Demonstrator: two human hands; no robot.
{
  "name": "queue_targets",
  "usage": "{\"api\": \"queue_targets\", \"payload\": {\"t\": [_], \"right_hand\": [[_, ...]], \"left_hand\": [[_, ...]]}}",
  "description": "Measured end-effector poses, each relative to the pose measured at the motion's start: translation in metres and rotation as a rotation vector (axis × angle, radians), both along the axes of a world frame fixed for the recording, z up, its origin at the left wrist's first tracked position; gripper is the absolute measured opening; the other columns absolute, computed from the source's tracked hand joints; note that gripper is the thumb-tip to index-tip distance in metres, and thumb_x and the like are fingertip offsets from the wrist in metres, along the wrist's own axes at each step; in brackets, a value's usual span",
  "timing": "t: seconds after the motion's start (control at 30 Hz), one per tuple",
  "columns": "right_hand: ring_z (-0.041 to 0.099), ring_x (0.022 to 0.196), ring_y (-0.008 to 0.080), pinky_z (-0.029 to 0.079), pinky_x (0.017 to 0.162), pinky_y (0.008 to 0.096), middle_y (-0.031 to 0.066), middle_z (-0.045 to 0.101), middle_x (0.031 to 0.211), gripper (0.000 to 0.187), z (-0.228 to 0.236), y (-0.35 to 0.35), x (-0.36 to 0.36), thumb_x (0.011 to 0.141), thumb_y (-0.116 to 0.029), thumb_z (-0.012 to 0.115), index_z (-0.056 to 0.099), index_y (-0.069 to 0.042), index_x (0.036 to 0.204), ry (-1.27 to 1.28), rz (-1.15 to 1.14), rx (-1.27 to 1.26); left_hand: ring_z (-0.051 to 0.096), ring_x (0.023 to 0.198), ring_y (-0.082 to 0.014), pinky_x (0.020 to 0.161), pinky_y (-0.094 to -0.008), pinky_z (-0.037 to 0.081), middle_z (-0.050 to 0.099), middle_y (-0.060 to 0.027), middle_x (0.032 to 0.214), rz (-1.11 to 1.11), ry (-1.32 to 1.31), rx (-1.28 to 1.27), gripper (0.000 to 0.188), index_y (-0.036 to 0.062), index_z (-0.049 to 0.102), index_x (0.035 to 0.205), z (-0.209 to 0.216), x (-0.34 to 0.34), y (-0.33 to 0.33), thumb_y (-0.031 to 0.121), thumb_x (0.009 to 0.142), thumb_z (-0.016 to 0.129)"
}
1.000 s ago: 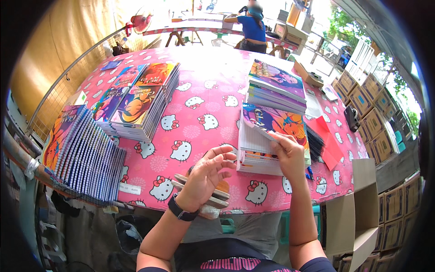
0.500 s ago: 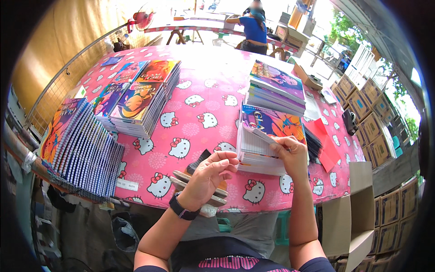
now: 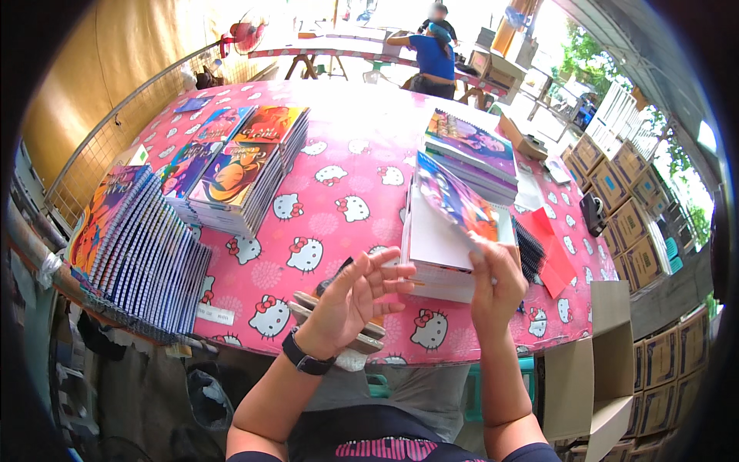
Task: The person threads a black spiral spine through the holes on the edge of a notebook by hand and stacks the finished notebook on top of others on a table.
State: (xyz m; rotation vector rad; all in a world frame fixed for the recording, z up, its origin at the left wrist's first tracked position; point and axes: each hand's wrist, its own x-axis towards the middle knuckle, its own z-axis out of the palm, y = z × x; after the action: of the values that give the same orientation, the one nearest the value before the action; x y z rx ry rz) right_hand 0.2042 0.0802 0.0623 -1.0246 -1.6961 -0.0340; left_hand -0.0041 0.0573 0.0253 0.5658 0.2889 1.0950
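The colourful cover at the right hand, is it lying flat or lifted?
Lifted: the cover slants up, its near edge in the right hand, with a white page showing beneath.

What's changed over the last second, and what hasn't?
The right hand has lifted the colorful notebook cover higher and folded it farther right, keeping hold of it; a white page shows where lined paper did. The left hand has spread its fingers, and is empty as before. Unchanged: fanned spiral notebooks, red sheet.
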Motion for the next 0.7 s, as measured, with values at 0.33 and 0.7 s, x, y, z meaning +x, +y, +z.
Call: {"api": "queue_targets", "payload": {"t": [0.33,0.7], "right_hand": [[0.06,0.082,0.0233,0.049,0.071,0.0362,0.0097,0.067,0.093,0.029,0.004,0.012,0.046,0.072,-0.016,0.077,0.066,-0.005,0.096,-0.042,-0.09,-0.166],[0.057,0.066,0.0092,0.047,0.059,0.0243,0.0031,0.06,0.075,0.046,-0.032,0.054,0.152,0.075,-0.022,0.079,0.059,0.004,0.107,0.379,-0.114,-0.745]], "left_hand": [[0.064,0.085,-0.0211,0.074,-0.0343,0.054,0.063,-0.0117,0.098,0.47,0.369,0.017,0.03,-0.0013,0.054,0.11,-0.005,-0.047,-0.02,0.003,0.08,0.054],[0.063,0.093,-0.0212,0.085,-0.0345,0.051,0.063,-0.0095,0.103,0.717,0.322,-0.08,0.032,0.0006,0.051,0.118,-0.064,-0.121,-0.056,0.009,0.087,0.058]]}}
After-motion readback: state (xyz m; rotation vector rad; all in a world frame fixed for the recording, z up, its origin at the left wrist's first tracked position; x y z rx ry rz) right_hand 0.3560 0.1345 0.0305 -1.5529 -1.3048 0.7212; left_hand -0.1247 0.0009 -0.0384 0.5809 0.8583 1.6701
